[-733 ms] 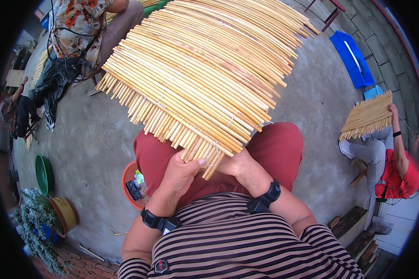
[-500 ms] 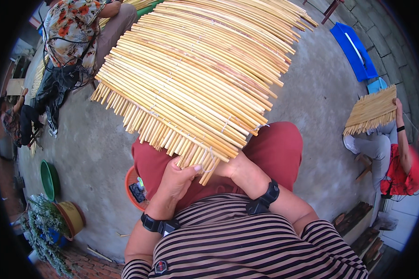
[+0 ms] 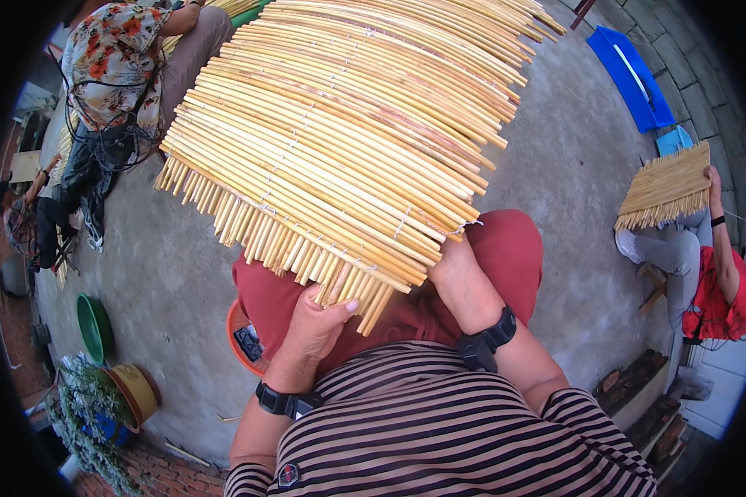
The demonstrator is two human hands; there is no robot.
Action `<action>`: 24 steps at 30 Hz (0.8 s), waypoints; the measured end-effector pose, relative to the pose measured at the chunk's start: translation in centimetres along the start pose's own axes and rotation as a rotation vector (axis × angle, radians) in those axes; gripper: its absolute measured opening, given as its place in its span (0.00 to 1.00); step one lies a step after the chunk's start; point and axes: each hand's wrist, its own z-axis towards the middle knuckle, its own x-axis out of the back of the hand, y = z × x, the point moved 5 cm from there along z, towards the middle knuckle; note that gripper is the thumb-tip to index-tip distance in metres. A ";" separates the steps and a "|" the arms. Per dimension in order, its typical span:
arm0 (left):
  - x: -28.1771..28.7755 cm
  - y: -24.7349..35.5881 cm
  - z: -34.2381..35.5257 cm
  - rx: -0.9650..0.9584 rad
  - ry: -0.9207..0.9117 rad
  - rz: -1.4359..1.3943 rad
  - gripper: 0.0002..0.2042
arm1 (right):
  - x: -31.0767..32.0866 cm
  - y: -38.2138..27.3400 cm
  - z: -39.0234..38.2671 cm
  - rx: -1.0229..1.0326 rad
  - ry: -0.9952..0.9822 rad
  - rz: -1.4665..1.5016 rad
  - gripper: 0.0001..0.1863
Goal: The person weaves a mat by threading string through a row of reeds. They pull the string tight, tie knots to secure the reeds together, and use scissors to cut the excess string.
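The grip of the left hand (image 3: 317, 321) pinches the near edge of the stick mat (image 3: 331, 124) above the lap (image 3: 512, 248), the right hand's (image 3: 456, 269) closure is hidden beneath, and uneven pulling there could strain the white ties (image 3: 403, 222) and loosen sticks.

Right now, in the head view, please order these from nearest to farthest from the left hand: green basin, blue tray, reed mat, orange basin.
1. Reed mat: in left hand
2. Orange basin: just left
3. Green basin: farther left
4. Blue tray: upper right
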 end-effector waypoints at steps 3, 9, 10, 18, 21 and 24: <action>-0.1 0.0 0.3 0.042 -0.032 0.017 0.24 | 0.0 -0.2 0.3 0.075 -0.069 -0.064 0.18; 0.3 -0.1 0.3 0.086 -0.084 0.002 0.24 | 0.1 2.9 -1.3 0.143 -0.006 -0.195 0.19; -0.3 0.1 0.5 0.087 -0.092 -0.001 0.24 | 0.5 3.7 -0.8 0.162 -0.119 -0.189 0.22; -0.4 -0.1 1.0 0.057 -0.114 -0.096 0.26 | 0.8 7.4 0.6 0.016 -0.312 -0.109 0.19; -0.6 0.1 1.0 0.067 -0.124 -0.105 0.26 | 0.4 7.6 0.8 -0.015 -0.307 -0.108 0.19; -0.6 0.1 1.2 0.053 -0.117 -0.122 0.26 | 0.3 7.5 0.8 -0.032 -0.300 -0.100 0.19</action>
